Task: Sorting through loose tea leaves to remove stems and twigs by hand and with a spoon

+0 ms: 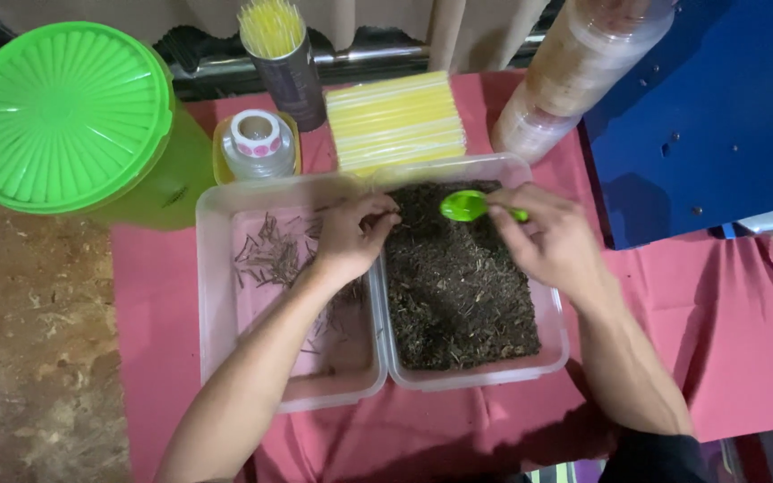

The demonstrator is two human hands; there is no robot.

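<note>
My right hand [549, 234] grips a small green spoon [465, 206] and holds it above the far end of a clear plastic tub [558, 344] filled with dark dried leaves [456, 295]. My left hand [351, 234] hovers over the seam between that tub and a second clear tub [212, 295] on its left, with its fingertips pinched together at the leaves' edge. What the fingers hold is too small to tell. The left tub holds only a scatter of thin dark stems [272, 250].
Both tubs sit on a pink cloth [735, 331]. Behind them lie a stack of yellow straws [395, 121], a cup of yellow straws [277, 45], a sticker roll on a jar [258, 139], a green lidded container [60, 112], stacked clear cups [574, 76] and a blue panel [709, 116].
</note>
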